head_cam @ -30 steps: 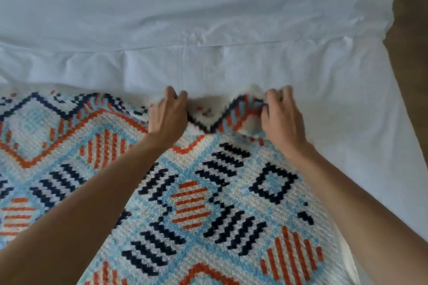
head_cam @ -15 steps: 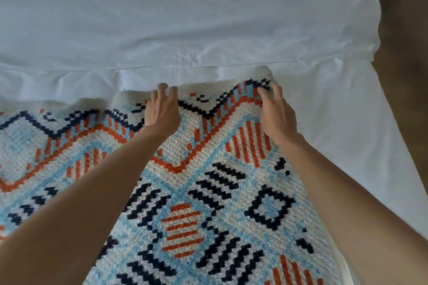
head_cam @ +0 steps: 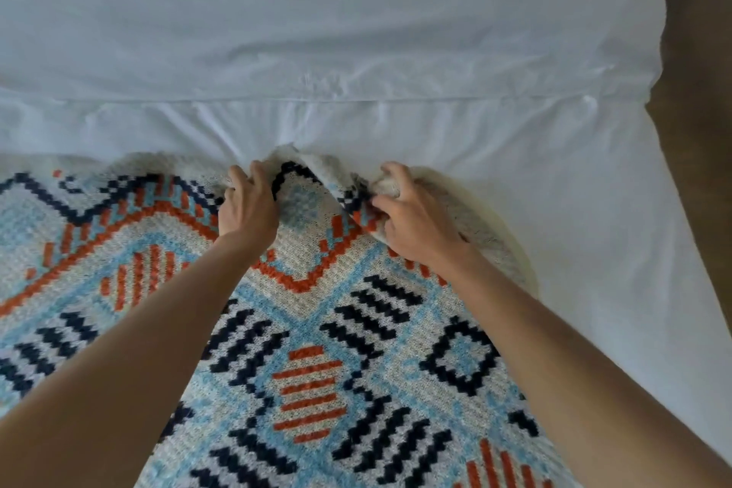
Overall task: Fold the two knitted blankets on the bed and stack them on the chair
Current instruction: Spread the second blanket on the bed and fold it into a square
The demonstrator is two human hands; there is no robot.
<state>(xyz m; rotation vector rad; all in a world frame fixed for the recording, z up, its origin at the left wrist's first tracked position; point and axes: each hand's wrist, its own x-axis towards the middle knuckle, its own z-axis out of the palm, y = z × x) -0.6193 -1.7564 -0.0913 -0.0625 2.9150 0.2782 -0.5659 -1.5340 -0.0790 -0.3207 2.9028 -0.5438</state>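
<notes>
Nearest, on the wearer's side of both grips: knitted blanket (head_cam: 317, 368) in cream, pale blue, navy and orange geometric blocks, spread over a wrinkled white bed sheet (head_cam: 396, 32) and running off left, well past the left grip. Probably the start of a first fold, with the far edge being gathered; no fold made yet, judging by the spread.

Risks from here: a skewed fold, from lifting uneven handfuls, thick on the right and thin on the left. Stretching or snagging of the loose knit, from hauling on a small pinch. Dragging the sheet up too, with the gathered edge lying right against it.

Left hand (head_cam: 247, 210): fingers curled over the far hem, closed on a raised ridge of knit, thumb out of sight. Right hand (head_cam: 412, 226): clenched round a thick wad of the same edge near the corner, pale underside turned up just right of it. Between the two grips, a hump of slack fabric.

Beyond the grips: the same sheet, with a seam running across. Far right of the right grip: brown floor (head_cam: 697, 170).
</notes>
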